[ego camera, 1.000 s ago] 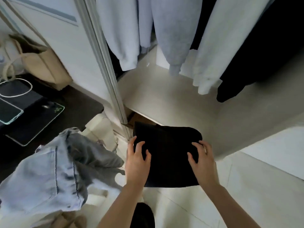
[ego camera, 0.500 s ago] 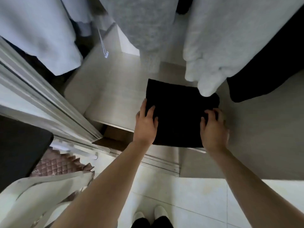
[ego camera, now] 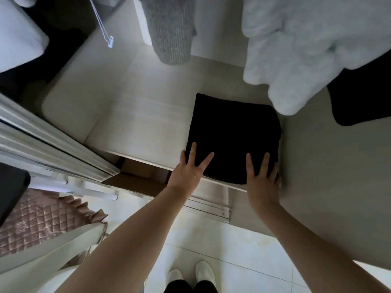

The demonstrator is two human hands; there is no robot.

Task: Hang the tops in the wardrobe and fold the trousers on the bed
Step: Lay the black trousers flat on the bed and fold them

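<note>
A folded black garment (ego camera: 232, 132), likely the trousers, lies flat on the pale wardrobe shelf (ego camera: 135, 123). My left hand (ego camera: 190, 168) rests on its near left corner with fingers straight and spread. My right hand (ego camera: 262, 176) rests on its near right corner, fingers also straight. Above hang several tops: a white fleece one (ego camera: 300, 51), a grey knitted sleeve (ego camera: 173, 37), a pale one (ego camera: 19, 39) at the far left and a black one (ego camera: 359, 94) on the right.
The wardrobe's sliding door frame (ego camera: 53, 149) runs diagonally at the left, its floor track (ego camera: 209, 208) below the shelf. A pink quilted bedspread (ego camera: 36, 220) and a cream garment (ego camera: 48, 250) lie at lower left. White tiled floor (ego camera: 243, 246) and my white shoes are below.
The folded black garment went from in front of the wardrobe onto the shelf and now sits further in. Both hands have let go and now lie flat on its near edge.
</note>
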